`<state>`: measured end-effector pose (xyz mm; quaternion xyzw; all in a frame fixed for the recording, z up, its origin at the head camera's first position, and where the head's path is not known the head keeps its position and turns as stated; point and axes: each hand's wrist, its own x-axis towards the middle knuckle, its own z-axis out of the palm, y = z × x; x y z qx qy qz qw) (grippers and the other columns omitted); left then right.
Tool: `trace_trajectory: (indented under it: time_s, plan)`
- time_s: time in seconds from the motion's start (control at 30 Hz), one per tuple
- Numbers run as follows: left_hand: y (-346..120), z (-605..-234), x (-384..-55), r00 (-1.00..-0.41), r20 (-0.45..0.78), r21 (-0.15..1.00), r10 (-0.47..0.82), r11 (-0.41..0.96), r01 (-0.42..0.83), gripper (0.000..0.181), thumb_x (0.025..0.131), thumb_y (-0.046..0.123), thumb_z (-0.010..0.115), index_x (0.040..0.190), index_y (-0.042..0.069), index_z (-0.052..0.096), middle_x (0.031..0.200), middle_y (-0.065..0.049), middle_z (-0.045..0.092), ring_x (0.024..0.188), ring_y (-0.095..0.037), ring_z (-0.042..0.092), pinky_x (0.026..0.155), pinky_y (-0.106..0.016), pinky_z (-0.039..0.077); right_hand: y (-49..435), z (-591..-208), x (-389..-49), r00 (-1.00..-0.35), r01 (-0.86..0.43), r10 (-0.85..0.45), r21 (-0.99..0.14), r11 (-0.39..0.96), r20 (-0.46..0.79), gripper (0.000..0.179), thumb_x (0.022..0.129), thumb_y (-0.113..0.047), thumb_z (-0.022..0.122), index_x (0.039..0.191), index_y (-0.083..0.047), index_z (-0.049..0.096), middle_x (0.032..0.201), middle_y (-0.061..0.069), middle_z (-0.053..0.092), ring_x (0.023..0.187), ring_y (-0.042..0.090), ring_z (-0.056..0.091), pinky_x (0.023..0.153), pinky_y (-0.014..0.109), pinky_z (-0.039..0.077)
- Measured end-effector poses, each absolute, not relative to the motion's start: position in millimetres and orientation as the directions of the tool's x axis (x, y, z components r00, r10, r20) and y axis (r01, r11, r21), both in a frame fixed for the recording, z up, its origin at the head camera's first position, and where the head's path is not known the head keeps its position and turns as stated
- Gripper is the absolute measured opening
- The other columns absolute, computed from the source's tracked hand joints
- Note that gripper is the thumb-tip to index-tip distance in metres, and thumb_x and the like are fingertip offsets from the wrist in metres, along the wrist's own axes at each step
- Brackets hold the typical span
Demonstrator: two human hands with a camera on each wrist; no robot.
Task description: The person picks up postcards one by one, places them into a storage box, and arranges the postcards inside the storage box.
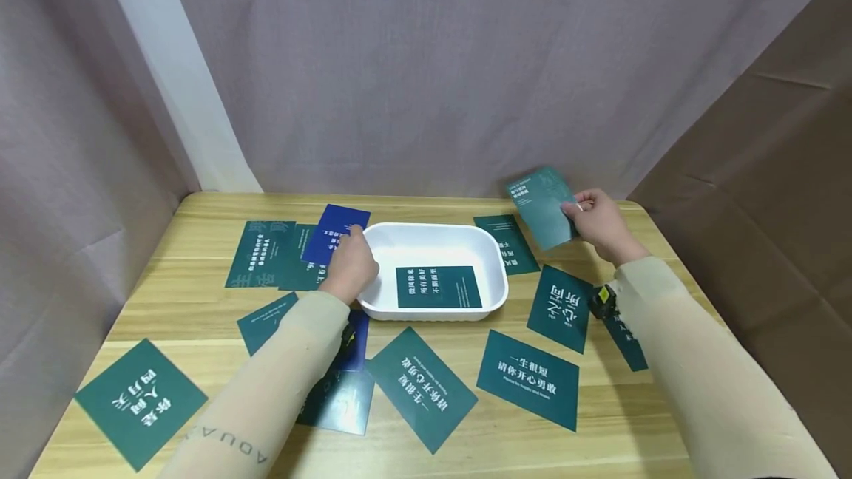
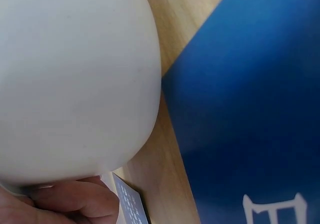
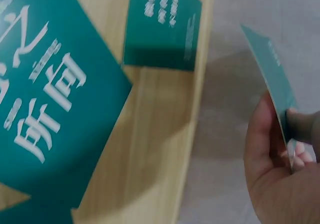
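Observation:
My right hand (image 1: 599,224) pinches a green card (image 1: 542,205) by its right edge, raised above the back right of the table; in the right wrist view the card (image 3: 275,79) shows nearly edge-on between thumb and fingers. My left hand (image 1: 349,265), beside the left end of a white tray (image 1: 433,231), pinches a blue card (image 1: 328,235) at its right side. In the left wrist view the curled fingers (image 2: 85,199) show below the tray (image 2: 80,84), and their hold on the card is partly hidden. One green card (image 1: 435,294) lies inside the tray.
Several green cards lie about the wooden table (image 1: 220,346), among them one (image 1: 141,403) at the far left and one (image 1: 529,379) in front. Another blue card (image 1: 359,338) lies partly under the left forearm. Grey curtain (image 1: 433,72) hangs behind the table.

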<state>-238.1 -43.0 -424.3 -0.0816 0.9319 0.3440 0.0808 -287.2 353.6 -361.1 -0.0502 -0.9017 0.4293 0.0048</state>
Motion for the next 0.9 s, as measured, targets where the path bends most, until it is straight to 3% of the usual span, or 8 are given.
trace_trajectory:
  time_s: [0.27,0.43,0.7,0.9]
  plan:
    - [-42,-426,-240,-0.975,-0.199,0.630,-0.095,0.750,-0.201,0.076,0.090,0.003,0.060,0.152,-0.001,0.016,0.149,-0.029,0.029,0.126,-0.044,0.044,0.092,-0.053,0.049,316,-351,-288,-0.995,-0.037,-0.101,-0.804,0.593,-0.028,0.035,0.100,-0.030,0.053,0.120,-0.003,0.042,0.099,0.012,0.053,0.082,0.020,0.050,0.063,0.030,0.049]
    - [-42,-428,-240,-0.976,-0.197,0.634,-0.095,0.747,-0.201,0.076,0.090,0.003,0.061,0.152,-0.002,0.017,0.149,-0.029,0.029,0.126,-0.044,0.045,0.092,-0.053,0.049,283,-348,-285,-0.974,-0.094,-0.218,-0.776,0.623,-0.057,0.031,0.099,-0.030,0.055,0.119,-0.008,0.047,0.100,0.015,0.057,0.080,0.026,0.057,0.066,0.033,0.054]
    - [-40,-429,-241,-0.976,-0.195,0.635,-0.100,0.745,-0.203,0.076,0.089,0.003,0.061,0.151,-0.002,0.017,0.147,-0.030,0.032,0.124,-0.044,0.047,0.091,-0.053,0.050,237,-352,-277,-0.923,-0.237,-0.375,-0.639,0.732,-0.088,0.021,0.097,-0.026,0.059,0.113,-0.015,0.052,0.102,0.010,0.056,0.091,0.027,0.054,0.073,0.035,0.050]
    - [-39,-428,-240,-0.977,-0.186,0.626,-0.104,0.754,-0.199,0.075,0.089,0.003,0.062,0.151,-0.003,0.019,0.142,-0.030,0.037,0.121,-0.043,0.050,0.089,-0.052,0.051,216,-362,-274,-0.890,-0.262,-0.427,-0.589,0.765,-0.158,0.017,0.096,-0.026,0.061,0.110,-0.018,0.055,0.102,0.007,0.056,0.091,0.025,0.052,0.074,0.035,0.048]
